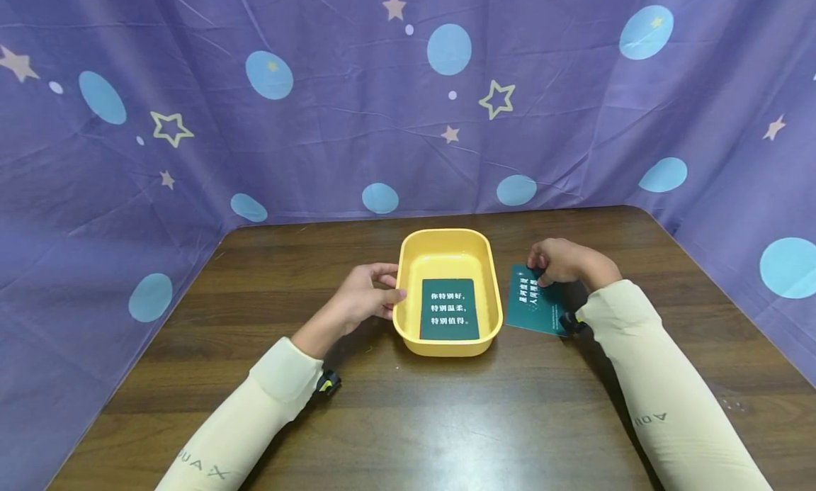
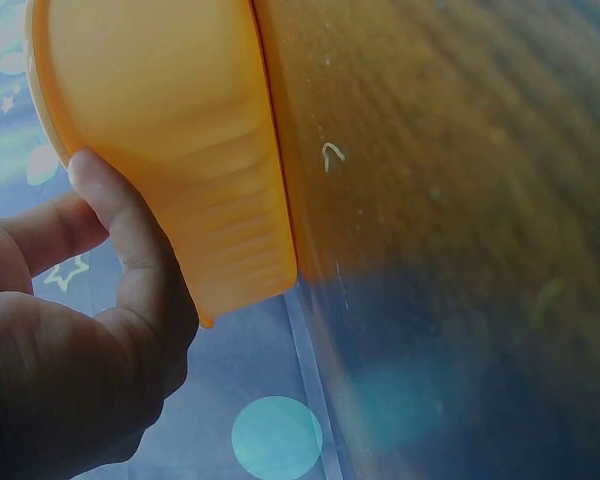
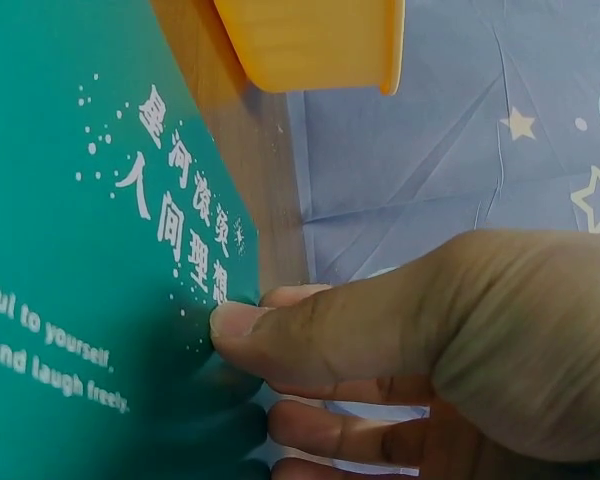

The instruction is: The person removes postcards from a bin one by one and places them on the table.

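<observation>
Fingers (image 3: 305,430) of the right hand (image 1: 566,259) are pinching the far edge of a green card (image 1: 538,307), thumb pressing on its printed face. Other fingertips are crowding that edge; exact contact is hard to make out among dark reflections. Right wrist view is cutting the card off at left and cropping its English lines. Whether its underside is touching the desk (image 1: 459,413), cannot tell.

Left hand (image 1: 358,300) is gripping the left side of a yellow tray (image 1: 449,348), thumb over the rim, other fingers bracing outside, tips partly hidden by the wall. Left wrist view is showing only part of the tray, close up.

Second card (image 1: 449,329), also green, is lying inside the tray toward the near end, three lines of white characters facing up. First card is sitting just right of the tray.

Pale sleeves (image 1: 676,392) are running out of frame, lettering partly lost in folds. Behind the desk, a purple curtain (image 1: 357,137) with stars and blue spots is hanging, top cropped.
</observation>
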Tool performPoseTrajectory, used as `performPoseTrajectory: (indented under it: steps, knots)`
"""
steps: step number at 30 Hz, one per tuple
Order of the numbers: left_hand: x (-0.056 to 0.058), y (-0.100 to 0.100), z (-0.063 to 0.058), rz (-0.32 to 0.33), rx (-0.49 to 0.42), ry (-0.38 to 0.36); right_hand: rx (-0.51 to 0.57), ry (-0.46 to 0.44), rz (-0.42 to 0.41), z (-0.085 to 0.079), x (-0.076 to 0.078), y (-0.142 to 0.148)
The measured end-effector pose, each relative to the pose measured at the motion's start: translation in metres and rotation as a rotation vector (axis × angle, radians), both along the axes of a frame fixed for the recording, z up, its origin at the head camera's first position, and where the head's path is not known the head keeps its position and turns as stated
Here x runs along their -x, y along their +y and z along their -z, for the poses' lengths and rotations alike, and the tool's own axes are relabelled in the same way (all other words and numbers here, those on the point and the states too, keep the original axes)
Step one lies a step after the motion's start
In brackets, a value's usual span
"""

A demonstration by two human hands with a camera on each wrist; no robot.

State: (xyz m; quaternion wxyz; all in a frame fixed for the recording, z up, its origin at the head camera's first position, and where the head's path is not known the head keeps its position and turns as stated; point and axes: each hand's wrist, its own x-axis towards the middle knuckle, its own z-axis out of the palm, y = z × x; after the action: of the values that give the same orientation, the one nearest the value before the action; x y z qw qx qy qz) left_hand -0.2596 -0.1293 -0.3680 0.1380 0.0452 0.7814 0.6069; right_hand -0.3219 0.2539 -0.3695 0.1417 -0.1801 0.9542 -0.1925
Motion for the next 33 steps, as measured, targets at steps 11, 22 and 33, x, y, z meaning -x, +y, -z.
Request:
performPoseTrajectory:
  steps: [11, 22, 33]
  knots:
    - [0.001, 0.001, 0.000, 0.004, 0.005, -0.002, 0.031, 0.195, -0.057, -0.007, -0.002, -0.005]
    - [0.000, 0.000, 0.000, 0.006, 0.006, 0.002, 0.073, 0.355, -0.029, -0.019, -0.008, -0.031]
    - [0.001, 0.000, 0.000, 0.004, 0.012, -0.001, 0.124, 0.510, -0.008, -0.021, -0.019, -0.070]
